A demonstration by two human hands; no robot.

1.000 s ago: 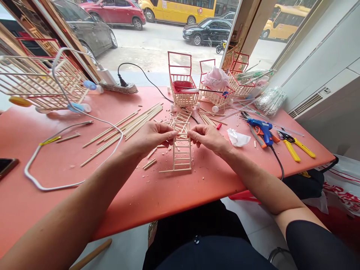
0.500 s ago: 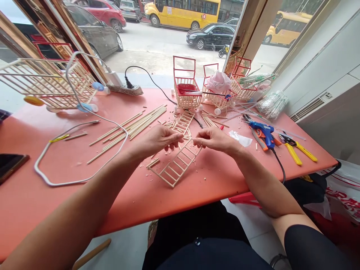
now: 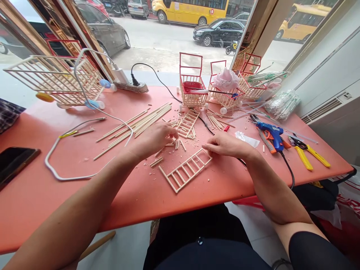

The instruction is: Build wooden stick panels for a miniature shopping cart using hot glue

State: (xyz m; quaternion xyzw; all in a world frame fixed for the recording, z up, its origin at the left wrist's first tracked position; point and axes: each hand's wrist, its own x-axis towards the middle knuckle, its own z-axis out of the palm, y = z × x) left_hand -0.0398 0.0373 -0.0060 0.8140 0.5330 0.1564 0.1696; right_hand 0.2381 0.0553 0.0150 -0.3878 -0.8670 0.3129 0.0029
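My left hand (image 3: 158, 138) reaches down into a scatter of short wooden sticks (image 3: 182, 144), fingers bent and drawn together at the tips; whatever sits between them is hidden. Close in front of me, a ladder-shaped frame of thin wooden sticks (image 3: 183, 166) lies slanted on the table. My right hand (image 3: 222, 144) is closed at its far right end, thumb and fingers pinching there. Behind the two hands is a second, similar stick frame (image 3: 189, 123), with small loose pieces around it.
Long wooden sticks (image 3: 153, 119) lie left of centre on the red table (image 3: 135, 204). Small stick-built carts (image 3: 194, 92) line the window side, with a larger cart (image 3: 67, 82) at left. A blue glue gun (image 3: 271, 133), yellow-handled pliers (image 3: 308, 153), white cable (image 3: 52, 168) and phone (image 3: 17, 161) lie around.
My left hand has moved away from my right hand and down to the short sticks. My right hand and the ladder-shaped frame have shifted slightly right. The whole view has swung a little.
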